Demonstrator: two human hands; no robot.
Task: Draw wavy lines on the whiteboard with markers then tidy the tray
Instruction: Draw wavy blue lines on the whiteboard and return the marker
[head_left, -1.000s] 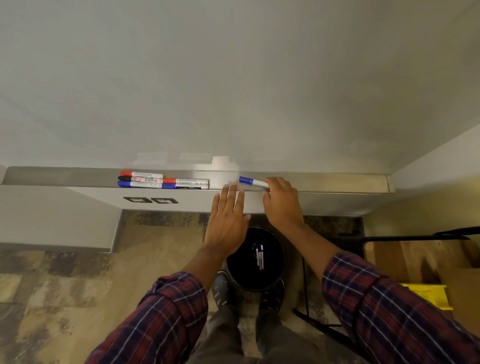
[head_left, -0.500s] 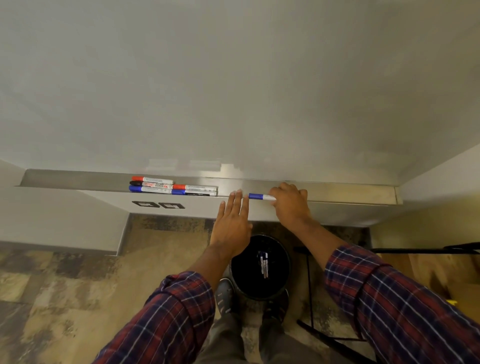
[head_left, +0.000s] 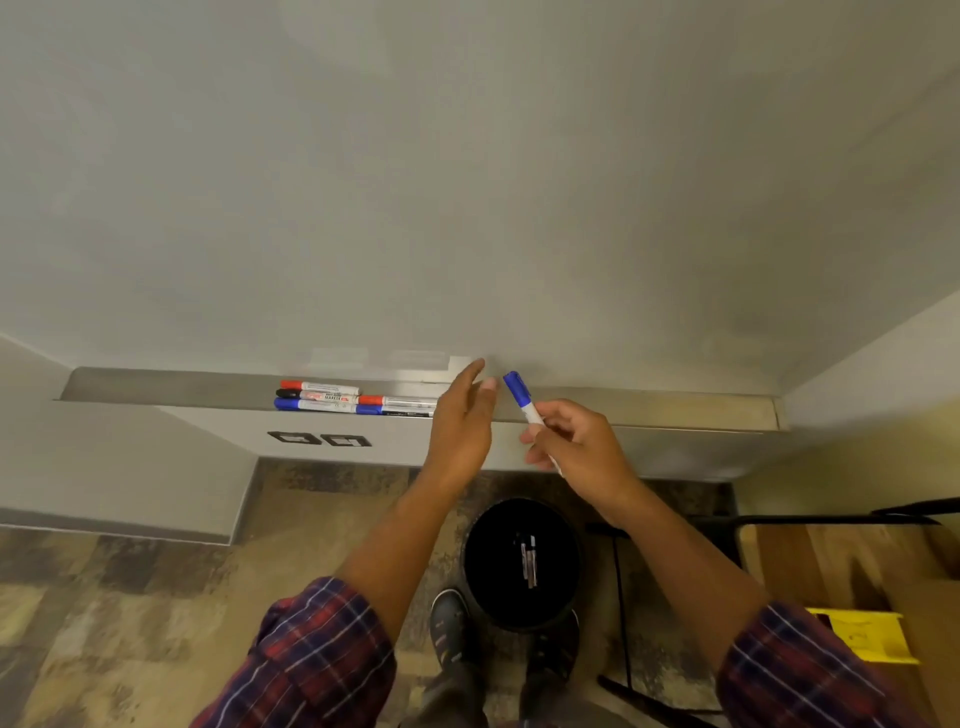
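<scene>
**Inspector:** Starting left. Tray (head_left: 156, 384) below the whiteboard (head_left: 467, 182) carries a cluster of markers (head_left: 353, 401), lying flat, side by side. Board surface shows no lines.

**Assistant:** And the hands?

**Inspector:** Left hand (head_left: 460, 431) is spread and empty, fingers extended toward the cap. Right hand (head_left: 576, 447) is closed around the white barrel of the blue marker (head_left: 522, 397), capped end tilted up toward the board.

**Assistant:** Separation?

**Inspector:** The cap sits just beside the left fingertips, apart from them.

**Assistant:** Handling assessment?

**Inspector:** Judged light, rigid, smooth plastic, somewhat slippery. Hold the barrel mid-length; pinch the cap to pull it. Bin (head_left: 522, 564) below holds further markers.
</scene>
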